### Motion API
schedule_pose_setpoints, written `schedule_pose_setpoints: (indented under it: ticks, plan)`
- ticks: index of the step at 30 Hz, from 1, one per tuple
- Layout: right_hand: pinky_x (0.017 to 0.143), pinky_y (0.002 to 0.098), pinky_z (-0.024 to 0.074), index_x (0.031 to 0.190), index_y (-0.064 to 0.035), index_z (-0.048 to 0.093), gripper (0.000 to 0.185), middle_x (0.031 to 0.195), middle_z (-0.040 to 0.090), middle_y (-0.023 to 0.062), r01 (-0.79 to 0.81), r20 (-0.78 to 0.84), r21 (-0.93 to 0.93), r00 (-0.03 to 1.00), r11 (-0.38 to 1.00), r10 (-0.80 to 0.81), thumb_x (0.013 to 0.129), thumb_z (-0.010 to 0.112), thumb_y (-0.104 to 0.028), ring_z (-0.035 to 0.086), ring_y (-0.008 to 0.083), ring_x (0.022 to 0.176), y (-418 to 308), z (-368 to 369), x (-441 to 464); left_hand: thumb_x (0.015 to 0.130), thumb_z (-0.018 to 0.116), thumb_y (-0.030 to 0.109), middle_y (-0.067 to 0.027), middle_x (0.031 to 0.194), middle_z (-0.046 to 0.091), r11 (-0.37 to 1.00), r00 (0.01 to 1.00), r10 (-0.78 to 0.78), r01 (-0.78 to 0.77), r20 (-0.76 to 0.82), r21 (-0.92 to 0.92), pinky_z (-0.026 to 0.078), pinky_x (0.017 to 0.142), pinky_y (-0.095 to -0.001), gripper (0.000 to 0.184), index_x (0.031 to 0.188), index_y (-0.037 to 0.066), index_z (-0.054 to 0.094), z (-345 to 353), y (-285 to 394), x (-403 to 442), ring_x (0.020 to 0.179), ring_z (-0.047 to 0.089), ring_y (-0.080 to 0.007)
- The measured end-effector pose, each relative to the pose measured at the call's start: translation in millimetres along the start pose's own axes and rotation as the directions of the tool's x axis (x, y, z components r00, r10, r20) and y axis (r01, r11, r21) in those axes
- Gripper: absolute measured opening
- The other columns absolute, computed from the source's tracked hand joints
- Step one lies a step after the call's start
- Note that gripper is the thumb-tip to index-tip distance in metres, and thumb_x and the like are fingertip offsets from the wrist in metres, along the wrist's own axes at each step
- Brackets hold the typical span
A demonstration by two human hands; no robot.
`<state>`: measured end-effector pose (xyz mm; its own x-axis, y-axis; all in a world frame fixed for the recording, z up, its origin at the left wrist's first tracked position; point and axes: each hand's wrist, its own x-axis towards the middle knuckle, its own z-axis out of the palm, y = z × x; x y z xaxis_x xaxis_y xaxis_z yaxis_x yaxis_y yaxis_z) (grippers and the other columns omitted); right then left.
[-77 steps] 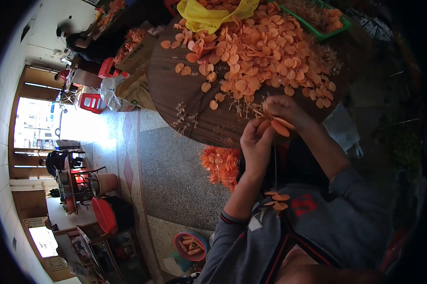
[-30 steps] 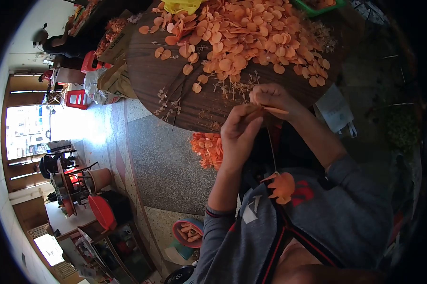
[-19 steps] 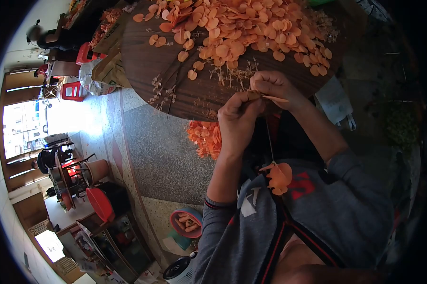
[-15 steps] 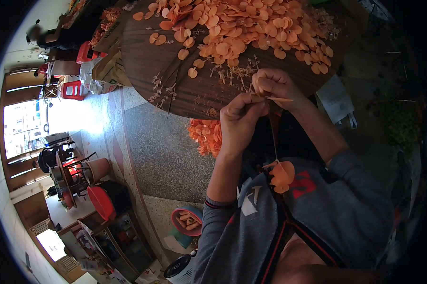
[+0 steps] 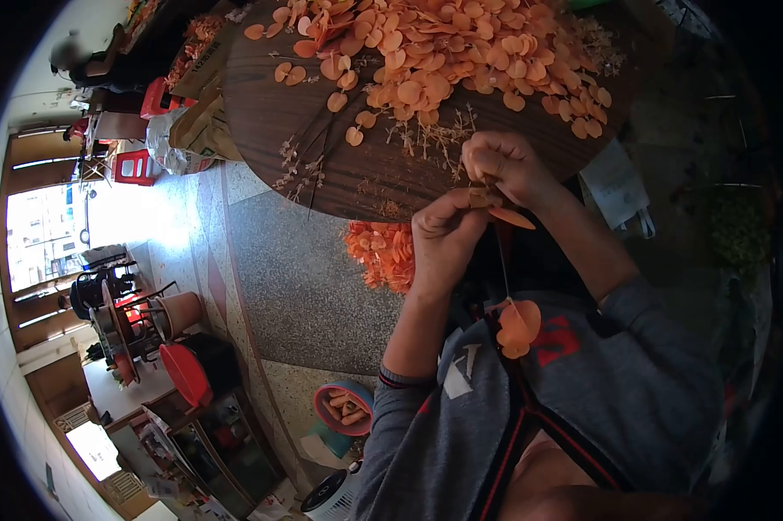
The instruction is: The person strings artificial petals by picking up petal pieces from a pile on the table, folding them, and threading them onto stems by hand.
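Note:
Close to the table's near edge, my left hand [image 5: 446,233] pinches a thin stem of artificial orange leaves. One leaf [image 5: 513,218] sticks out beside its fingertips, seen almost edge-on. From there the stem runs down toward my chest and ends in a cluster of round orange leaves [image 5: 519,328]. Just above and to the right, my right hand [image 5: 506,167] is closed in a pinch, its fingertips near the same stem; what they hold is too small to make out. Beyond both hands, a large heap of orange leaf sprays [image 5: 461,61] covers the far part of the table.
The round brown wooden table [image 5: 261,113] carries bare dry sprigs [image 5: 300,169] and loose bits. More orange leaves [image 5: 380,254] show below its edge. A bowl with tan pieces [image 5: 343,408] stands on the floor. A red stool [image 5: 133,167] and another person [image 5: 96,65] are farther off.
Both hands have come slightly down toward my body. The leaf at my left fingertips has tilted downward, and the fingertips of the two hands are a little farther apart.

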<state>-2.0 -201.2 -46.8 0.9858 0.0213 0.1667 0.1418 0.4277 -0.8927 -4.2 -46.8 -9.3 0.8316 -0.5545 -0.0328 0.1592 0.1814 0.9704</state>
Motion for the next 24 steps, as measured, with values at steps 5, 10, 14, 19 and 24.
schedule_pose_setpoints:
  ticks: [5,10,14,19,24]
  plan:
    - [0.051,0.0225,0.0266,0.065,-0.0086,0.039,0.035,0.061,0.037,-0.0008,0.056,-0.032,0.108,0.998,0.993,-0.053,0.093,0.048,-0.026,0.028,0.0076,0.054,-1.6,-3.5,8.9,0.078,0.053,-0.011,-0.0088,0.088,0.066,0.992,0.999,0.038,-0.039,0.015,0.123,0.048,0.078,-0.0236,0.018,0.089,-0.002,0.063,2.1,-2.5,-19.0,0.085,0.062,-0.0129]
    - [0.051,0.0225,0.0255,0.065,-0.0088,0.039,0.035,0.061,0.036,-0.0009,0.039,-0.014,0.178,0.999,0.983,-0.037,0.093,0.048,-0.027,0.027,0.0082,0.054,-0.5,-3.8,11.2,0.077,0.054,-0.011,-0.0097,0.090,0.066,0.981,0.999,0.048,-0.047,-0.002,0.190,0.049,0.077,-0.0247,0.016,0.086,-0.002,0.062,5.1,-7.0,-37.5,0.086,0.063,-0.0144]
    - [0.052,0.0215,0.0262,0.067,-0.0089,0.042,0.032,0.062,0.038,-0.0019,0.027,-0.011,0.230,1.000,0.973,-0.026,0.093,0.049,-0.026,0.029,0.0071,0.054,2.4,-5.3,10.2,0.079,0.053,-0.010,-0.0103,0.090,0.066,0.963,0.997,0.077,-0.076,0.006,0.258,0.051,0.074,-0.0248,0.015,0.087,-0.002,0.062,4.9,-7.7,-47.2,0.085,0.063,-0.0151]
    - [0.052,0.0231,0.0265,0.066,-0.0076,0.041,0.034,0.060,0.036,-0.0006,0.023,-0.008,0.219,1.000,0.975,-0.022,0.093,0.049,-0.026,0.029,0.0083,0.053,7.3,-3.9,12.5,0.079,0.053,-0.010,-0.0098,0.091,0.066,0.971,1.000,0.018,-0.016,-0.006,0.240,0.052,0.072,-0.0243,0.014,0.087,-0.001,0.061,2.1,-10.2,-56.1,0.084,0.064,-0.0157]
    - [0.052,0.0235,0.0272,0.066,-0.0074,0.041,0.033,0.062,0.039,0.0003,0.000,-0.005,0.192,1.000,0.981,0.001,0.093,0.049,-0.026,0.030,0.0087,0.053,11.1,0.0,14.6,0.080,0.052,-0.009,-0.0105,0.092,0.065,0.993,0.999,-0.020,0.024,-0.037,0.118,0.052,0.074,-0.0247,0.014,0.088,-0.001,0.061,-1.1,-13.8,-64.0,0.086,0.063,-0.0166]
